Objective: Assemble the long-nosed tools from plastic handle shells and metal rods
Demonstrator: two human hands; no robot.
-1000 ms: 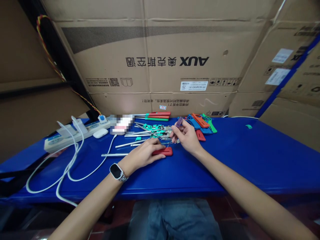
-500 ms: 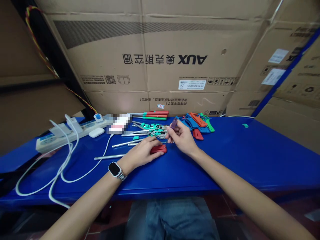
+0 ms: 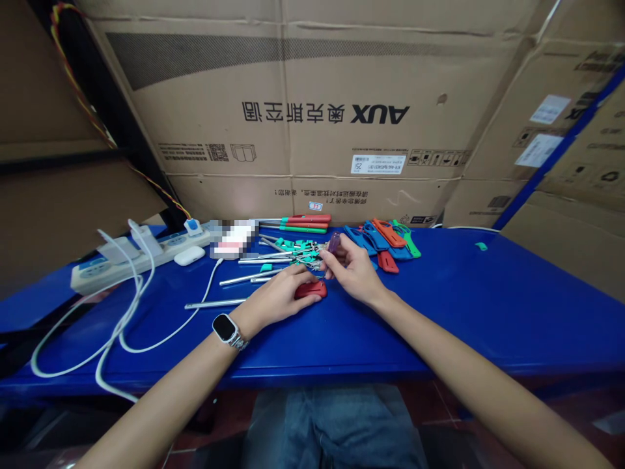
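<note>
Centre frame, the left hand [image 3: 279,296] grips a red lighter handle [image 3: 312,290]; the right hand [image 3: 359,268] pinches a purple-handled screwdriver [image 3: 334,242] over it. Lighters [image 3: 305,229] above look assembled; metal tubes [image 3: 244,279] left seem unfinished.

Okay, so on our surface [image 3: 488,306] the power strip [image 3: 97,272] is off left, with a small case [image 3: 189,256] just right of it. Cardboard [image 3: 312,78] stands behind everything. We've got a handle [image 3: 318,288] under our left hand [image 3: 280,291], loose rods [image 3: 244,279] behind and left, and a handle pile [image 3: 388,234] behind our right hand [image 3: 359,270], to its right.
</note>
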